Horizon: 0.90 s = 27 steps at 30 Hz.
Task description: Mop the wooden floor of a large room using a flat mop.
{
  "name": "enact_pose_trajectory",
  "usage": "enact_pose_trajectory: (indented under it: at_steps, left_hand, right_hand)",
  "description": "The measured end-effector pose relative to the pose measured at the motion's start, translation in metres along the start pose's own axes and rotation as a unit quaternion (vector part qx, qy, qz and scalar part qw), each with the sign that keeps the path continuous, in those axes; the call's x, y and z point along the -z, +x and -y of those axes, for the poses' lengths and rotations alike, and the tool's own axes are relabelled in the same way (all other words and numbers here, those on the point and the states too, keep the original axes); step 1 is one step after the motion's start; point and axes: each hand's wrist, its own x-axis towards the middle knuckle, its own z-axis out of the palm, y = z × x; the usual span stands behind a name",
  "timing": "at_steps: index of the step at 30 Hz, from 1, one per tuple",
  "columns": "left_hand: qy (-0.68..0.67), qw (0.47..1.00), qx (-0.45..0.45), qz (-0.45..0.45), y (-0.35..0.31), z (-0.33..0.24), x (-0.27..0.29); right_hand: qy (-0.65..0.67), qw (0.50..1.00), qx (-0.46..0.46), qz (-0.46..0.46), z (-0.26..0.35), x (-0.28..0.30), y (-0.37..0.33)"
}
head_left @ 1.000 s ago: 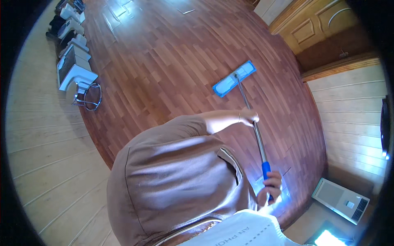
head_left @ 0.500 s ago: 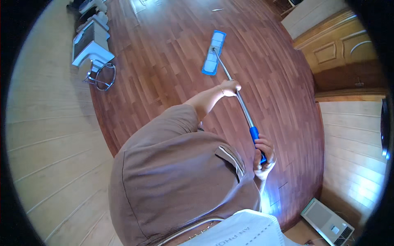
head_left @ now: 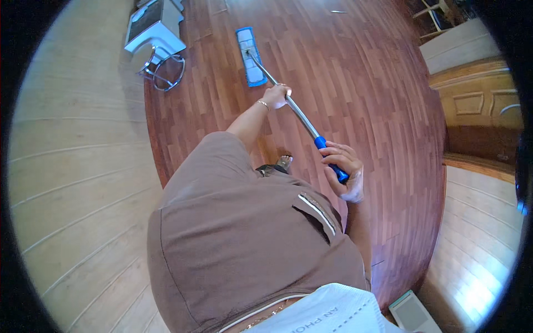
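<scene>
A flat mop (head_left: 251,57) with a blue-edged, pale rectangular head lies against the wooden floor ahead of me. Its silver pole slants back toward my right side and ends in a blue grip (head_left: 333,161). My left hand (head_left: 276,96), with a bracelet at the wrist, is closed around the pole a little behind the mop head. Near the top end, my right hand (head_left: 347,171) has its fingers curled over the blue grip, thumb along the other side. One bare foot (head_left: 285,161) shows below my clothing.
A white appliance (head_left: 155,28) and a round chrome-framed base (head_left: 165,72) stand by the left wall. At right are a wooden door (head_left: 477,105) and a pale panelled wall (head_left: 477,222). A white box-shaped device (head_left: 413,311) sits lower right. A thin pale object (head_left: 338,11) lies on the far floor.
The mop head has swung left and slightly farther away, and its tilt has reversed. Both hands have moved up and left with the pole. A foot has come into view.
</scene>
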Motion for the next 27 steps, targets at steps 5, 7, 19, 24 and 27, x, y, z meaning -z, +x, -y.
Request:
enact_pose_trajectory:
  at_steps: [5, 7, 19, 24, 27]
  left_hand:
    - [-0.017, 0.996, 0.082, -0.007, -0.051, 0.047, 0.008]
    - [-0.043, 0.993, 0.047, -0.096, -0.08, 0.049, 0.002]
    - [0.01, 0.994, 0.039, -0.103, -0.201, 0.027, -0.015]
    - [0.005, 0.996, -0.005, -0.094, -0.21, -0.02, -0.012]
    - [-0.032, 0.99, -0.066, -0.119, -0.209, -0.05, -0.023]
  right_hand:
    - [0.029, 0.997, 0.054, 0.053, 0.008, -0.013, 0.013]
    - [0.031, 0.995, 0.064, 0.077, 0.013, -0.014, 0.015]
    - [0.133, 0.99, -0.004, 0.036, 0.04, -0.019, -0.036]
    - [0.15, 0.988, -0.035, -0.005, 0.066, 0.001, -0.074]
    - [0.096, 0.994, -0.049, -0.033, 0.093, 0.01, -0.108]
